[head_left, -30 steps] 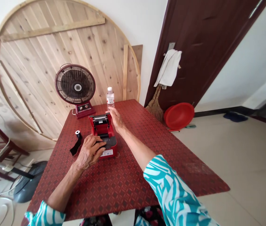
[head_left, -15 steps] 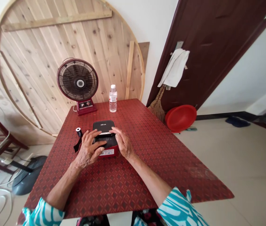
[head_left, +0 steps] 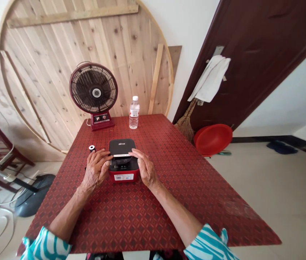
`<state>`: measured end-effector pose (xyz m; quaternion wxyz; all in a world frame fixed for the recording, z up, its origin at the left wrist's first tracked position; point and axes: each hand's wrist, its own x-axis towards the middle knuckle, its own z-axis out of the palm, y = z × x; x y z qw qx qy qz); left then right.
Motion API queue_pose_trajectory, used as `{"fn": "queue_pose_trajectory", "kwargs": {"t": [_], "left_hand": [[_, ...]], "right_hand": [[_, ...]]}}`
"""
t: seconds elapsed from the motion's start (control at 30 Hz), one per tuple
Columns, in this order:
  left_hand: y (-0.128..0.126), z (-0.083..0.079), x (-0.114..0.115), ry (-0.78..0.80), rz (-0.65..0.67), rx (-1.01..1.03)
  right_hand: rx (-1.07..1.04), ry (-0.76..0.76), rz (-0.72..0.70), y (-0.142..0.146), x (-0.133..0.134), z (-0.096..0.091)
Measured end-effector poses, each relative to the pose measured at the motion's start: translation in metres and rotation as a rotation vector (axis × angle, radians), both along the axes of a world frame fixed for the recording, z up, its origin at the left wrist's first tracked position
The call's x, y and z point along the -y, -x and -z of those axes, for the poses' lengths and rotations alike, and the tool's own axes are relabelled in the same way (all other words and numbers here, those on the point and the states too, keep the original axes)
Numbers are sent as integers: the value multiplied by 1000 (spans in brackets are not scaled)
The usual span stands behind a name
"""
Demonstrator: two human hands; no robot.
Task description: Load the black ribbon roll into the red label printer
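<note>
A small boxy device, black on top with a red body, sits on the table; it looks like a receipt printer. Across its black top runs a white printed strip, and a labelled sticker is on its front. My left hand is at its left side, fingers stretched toward the strip's left end. At the strip's right end, the fingertips of my right hand rest on the edge, fingers extended. Partly hidden behind my left hand stands a black roll with a white end.
A red-patterned cloth covers the table. Toward its far edge stand a fan and a water bottle. A red basin and a broom are by the door; a chair and cables lie left.
My left hand has drawn back to the left from over the device, uncovering its black front section. My right hand stays at the right edge. The view has shifted slightly.
</note>
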<state>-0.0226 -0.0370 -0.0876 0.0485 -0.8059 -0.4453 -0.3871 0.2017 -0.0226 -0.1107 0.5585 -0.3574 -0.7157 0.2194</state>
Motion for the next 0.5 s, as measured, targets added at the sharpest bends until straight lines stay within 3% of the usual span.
{"fn": "queue_pose_trajectory", "kwargs": {"t": [0.1,0.23,0.33,0.5], "left_hand": [[-2,0,5,46,-19,99],[-6,-5,11,89,-71,276],[-8,-8,13,106,-86,356],[-5,-9,11,206,-116,538]], "right_hand": [[-129,81,20,3,-1,0],[-398,157,181,3,-16,17],[-418,288,254,-1,-31,36],[-396,397,195,-4,-42,47]]}}
